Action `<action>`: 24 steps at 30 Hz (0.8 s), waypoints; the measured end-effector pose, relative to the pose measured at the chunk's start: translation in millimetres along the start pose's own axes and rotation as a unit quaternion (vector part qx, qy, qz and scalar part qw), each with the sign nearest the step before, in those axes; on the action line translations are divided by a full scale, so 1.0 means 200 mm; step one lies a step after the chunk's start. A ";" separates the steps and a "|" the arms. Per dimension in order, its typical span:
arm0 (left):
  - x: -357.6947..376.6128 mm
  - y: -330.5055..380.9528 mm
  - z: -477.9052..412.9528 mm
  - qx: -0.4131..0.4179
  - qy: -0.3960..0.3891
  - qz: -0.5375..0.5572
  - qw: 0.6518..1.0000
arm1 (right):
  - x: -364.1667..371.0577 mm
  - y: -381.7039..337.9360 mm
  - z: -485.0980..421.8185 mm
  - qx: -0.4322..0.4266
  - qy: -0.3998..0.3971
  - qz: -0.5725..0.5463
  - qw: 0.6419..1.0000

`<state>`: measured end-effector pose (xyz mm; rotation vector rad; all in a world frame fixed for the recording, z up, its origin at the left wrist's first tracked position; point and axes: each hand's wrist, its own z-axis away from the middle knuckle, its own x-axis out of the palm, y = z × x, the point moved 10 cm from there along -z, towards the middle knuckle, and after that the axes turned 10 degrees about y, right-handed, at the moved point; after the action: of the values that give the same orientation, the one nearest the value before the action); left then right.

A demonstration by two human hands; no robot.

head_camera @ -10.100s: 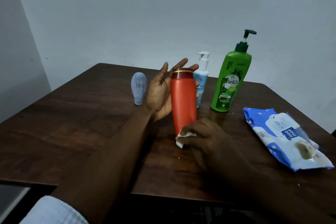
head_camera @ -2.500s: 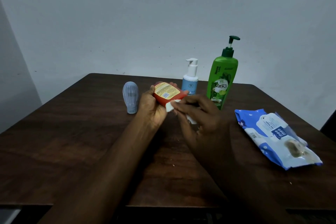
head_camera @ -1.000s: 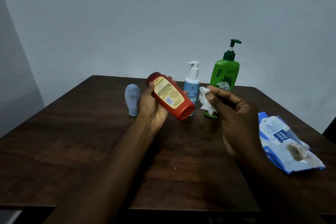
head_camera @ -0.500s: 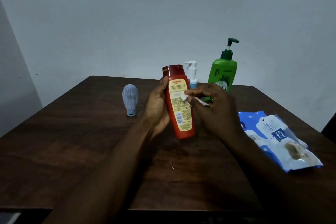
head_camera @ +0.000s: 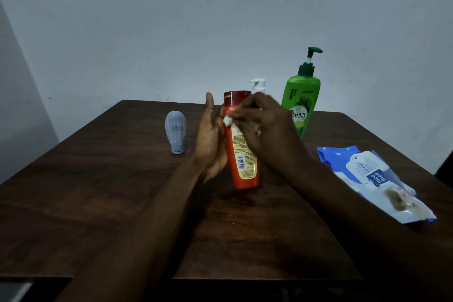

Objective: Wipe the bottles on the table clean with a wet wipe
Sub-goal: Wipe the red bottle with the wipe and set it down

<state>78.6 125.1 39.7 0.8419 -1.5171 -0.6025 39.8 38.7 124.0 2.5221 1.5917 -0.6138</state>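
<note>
Over the table (head_camera: 110, 203), the red bottle (head_camera: 245, 169) stood tall, cap up. The left hand (head_camera: 210, 144) had a grip on its left side. The right hand (head_camera: 267, 130) pinched the wet wipe (head_camera: 228, 120) against it near the cap, so the next rub probably had to go down.

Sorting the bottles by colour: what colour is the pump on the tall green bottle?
Dark green; the pump tops the green bottle, seen in the head view.

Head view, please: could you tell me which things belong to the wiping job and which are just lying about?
Job: red bottle, held by left hand; wet wipe in right hand; green pump bottle; white pump bottle; blue-grey bottle.
Lying about: wipes pack.
</note>
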 end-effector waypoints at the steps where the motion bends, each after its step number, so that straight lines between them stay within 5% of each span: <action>1: -0.01 0.00 0.00 0.001 0.004 -0.004 1.000 | 0.02 -0.03 0.04 -0.021 -0.023 0.015 0.999; 13: -0.06 -0.03 -0.03 -0.008 0.031 -0.113 0.993 | 0.12 -0.06 0.49 -0.010 -0.246 -0.004 0.969; 24: -0.08 0.08 -0.01 0.076 0.063 -0.259 0.961 | 0.11 0.05 0.47 0.044 -0.192 -0.018 0.980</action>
<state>78.5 148.7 43.2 1.3911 -1.2363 -0.8010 30.1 26.3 28.8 2.2520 1.4957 -1.1199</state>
